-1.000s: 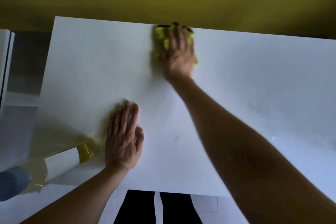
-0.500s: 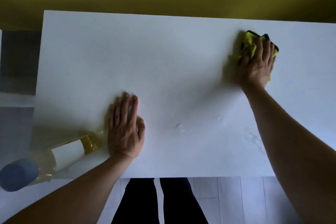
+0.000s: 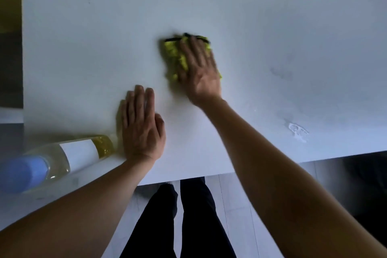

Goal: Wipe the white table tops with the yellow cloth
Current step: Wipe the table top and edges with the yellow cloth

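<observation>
The yellow cloth sits bunched near the middle of the frame, flat on the white table, its dark trim showing along the upper edge. Your right hand lies on top of it, fingers straight and pressing it down, slightly blurred. Your left hand rests palm down on the table, lower and to the left of the cloth, fingers together and holding nothing. Just beside that hand, at lower left, stands a clear bottle of yellowish liquid with a white label and blue cap. A small wet smear glistens at right, near the table's front edge.
</observation>
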Demonstrator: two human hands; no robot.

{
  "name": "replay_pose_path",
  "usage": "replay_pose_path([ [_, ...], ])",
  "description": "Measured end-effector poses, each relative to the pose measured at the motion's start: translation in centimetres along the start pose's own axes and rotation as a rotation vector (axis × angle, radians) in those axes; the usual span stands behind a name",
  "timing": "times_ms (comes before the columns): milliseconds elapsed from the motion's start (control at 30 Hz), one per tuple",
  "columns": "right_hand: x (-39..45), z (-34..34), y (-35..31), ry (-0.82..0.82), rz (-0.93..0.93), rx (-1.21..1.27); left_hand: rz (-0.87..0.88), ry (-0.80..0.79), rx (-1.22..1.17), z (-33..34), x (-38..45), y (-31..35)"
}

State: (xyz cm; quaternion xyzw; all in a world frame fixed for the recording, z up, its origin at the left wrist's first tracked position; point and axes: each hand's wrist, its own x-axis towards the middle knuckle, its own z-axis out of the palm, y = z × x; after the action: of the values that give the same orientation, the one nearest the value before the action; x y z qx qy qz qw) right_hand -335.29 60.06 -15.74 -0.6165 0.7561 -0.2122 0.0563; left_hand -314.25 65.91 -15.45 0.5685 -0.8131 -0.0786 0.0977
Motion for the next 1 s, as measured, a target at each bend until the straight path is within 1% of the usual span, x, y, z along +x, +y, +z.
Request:
replay_pose_path([
  [167, -2.2, -5.7, 11.3, 0.059, 0.382, -0.090, -0.004, 0.005, -0.010, 0.3, 0.0, 0.0],
  [233, -1.9, -7.3, 13.2, 0.048, 0.495, -0.089, -0.004, 0.019, -0.005, 0.4, 0.0, 0.0],
  [300, -1.8, -7.4, 12.7, 0.062, 0.581, -0.071, -0.008, 0.028, -0.007, 0.4, -0.1, 0.0],
  [333, -2.1, -7.1, 11.7, 0.066, 0.586, -0.071, -0.009, 0.035, -0.009, 0.5, -0.2, 0.1],
  [367, -2.5, -6.5, 10.1, 0.064, 0.551, -0.077, -0.009, 0.047, -0.009, 0.5, -0.2, 0.1],
  [433, -4.1, -4.7, 5.6, 0.045, 0.407, -0.065, 0.002, 0.064, -0.016, 0.7, -0.2, 0.1],
  [533, -7.3, -1.3, -3.5, 0.017, 0.218, -0.017, 0.011, 0.104, -0.062, 0.9, 0.0, -0.1],
  [600, -8.7, 0.0, -7.9, -0.016, 0.154, 0.010, 0.023, 0.148, -0.097, 1.0, 0.0, -0.5],
  [633, -9.1, 0.3, -8.5, -0.037, 0.137, 0.019, 0.035, 0.166, -0.111, 1.1, 0.0, -0.6],
  [700, -9.4, 0.1, -7.4, -0.042, 0.094, 0.013, 0.065, 0.170, -0.121, 1.2, 0.0, -0.7],
  [767, -9.9, -0.8, -4.6, -0.029, 0.084, -0.011, 0.070, 0.141, -0.118, 1.1, 0.0, -0.8],
  [833, -11.2, -2.4, -0.4, -0.002, 0.159, -0.026, 0.052, 0.108, -0.105, 0.8, 0.0, -0.7],
  [933, -13.8, -6.1, 7.6, 0.058, 0.330, -0.075, 0.041, 0.088, -0.097, 0.8, 0.0, -0.5],
  [1000, -14.9, -8.2, 10.8, 0.058, 0.438, -0.073, 0.044, 0.097, -0.097, 0.9, 0.0, -0.6],
])
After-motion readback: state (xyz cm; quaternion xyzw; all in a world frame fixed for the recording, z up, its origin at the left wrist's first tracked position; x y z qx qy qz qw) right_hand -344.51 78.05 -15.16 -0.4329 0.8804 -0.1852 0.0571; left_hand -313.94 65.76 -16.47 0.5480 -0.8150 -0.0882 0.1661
